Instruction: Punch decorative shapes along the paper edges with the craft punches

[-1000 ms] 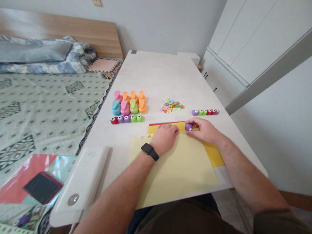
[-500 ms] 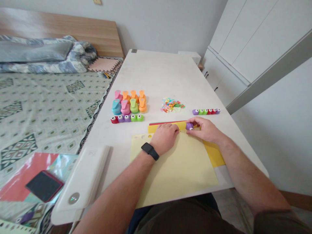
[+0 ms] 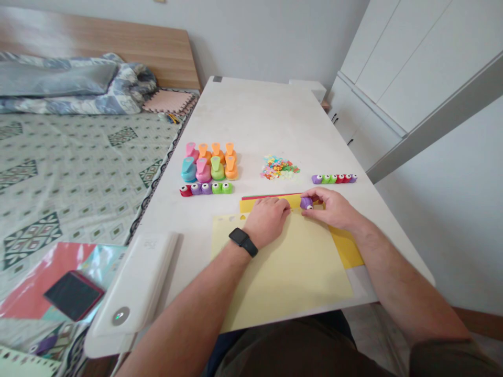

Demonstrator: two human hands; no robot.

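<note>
A large pale yellow sheet of paper (image 3: 291,277) lies in front of me, with a few punched holes along its upper left edge. My right hand (image 3: 332,208) grips a small purple craft punch (image 3: 306,203) between thumb and fingers, at the sheet's top edge. Just left of the punch, my left hand (image 3: 269,217) rests on the sheet, its fingers curled closed at that same edge; the fingertips are partly hidden. Deeper yellow paper (image 3: 346,248) and a strip of red paper show from underneath.
Large coloured punches (image 3: 203,170) stand in two rows at left, with a row of small punches (image 3: 206,189) before them. More small punches (image 3: 334,179) line up at right. Paper cutouts (image 3: 279,167) lie heaped between. A white device (image 3: 135,288) sits near the left table edge.
The camera view has shifted slightly. Both hands and the purple punch keep practically the same places on the paper.
</note>
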